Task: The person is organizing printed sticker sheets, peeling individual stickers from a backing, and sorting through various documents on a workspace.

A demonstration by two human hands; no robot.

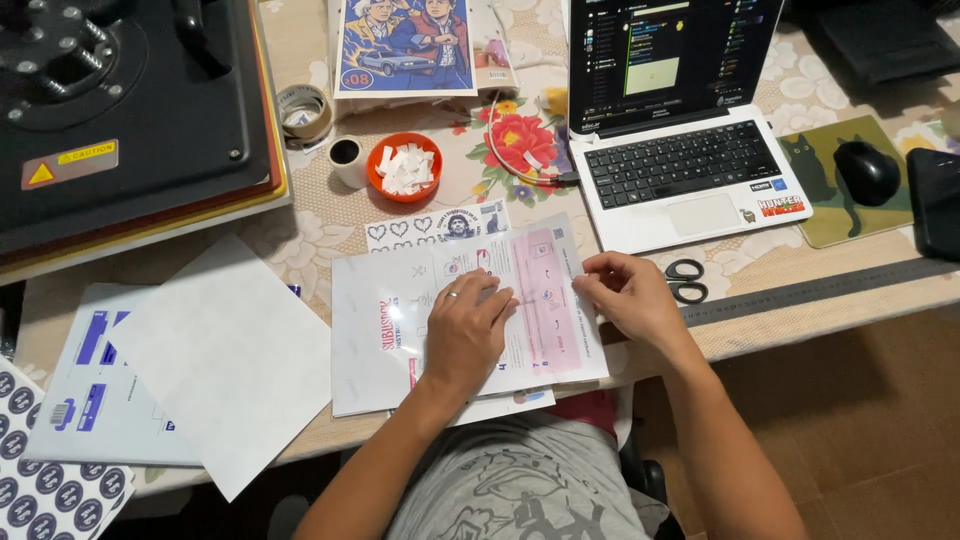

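Observation:
A glossy printed sheet with pink and red graphics lies on the table in front of me, over other sheets. My left hand, a ring on one finger, presses flat on the middle of it. My right hand rests at the sheet's right edge, fingers curled and pinching that edge near the pink panel.
Black scissors and a long ruler lie right of my hands. A laptop, mouse on a green pad, orange bowl of white bits, tape roll, heat press, blank sheets and sticker sheets surround them.

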